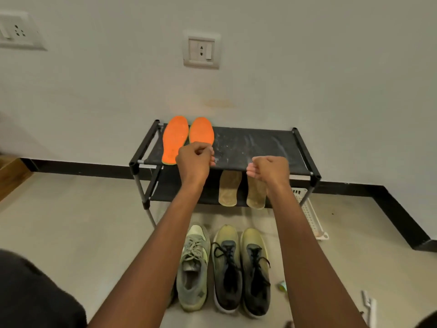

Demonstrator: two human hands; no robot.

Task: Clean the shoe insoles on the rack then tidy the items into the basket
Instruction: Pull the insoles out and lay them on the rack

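Three shoes (224, 268) on floor; left hand (195, 159) and right hand (269, 171) curled, empty; orange insoles (176, 140) flat on dusty rack (255, 147); tan insoles (229, 190) below.

Both bare arms are reaching forward, roughly parallel. The left hand (195, 159) is curling into a loose fist, fingers (211, 155) tucked inward toward the right. The right hand (269, 171) is likewise closing loosely, fingers bent leftward, sitting slightly lower, holding nothing visible.

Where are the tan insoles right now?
In the head view, the two tan insoles lie side by side on the rack's lower shelf, right of centre, behind the right hand and above the shoes on the floor.
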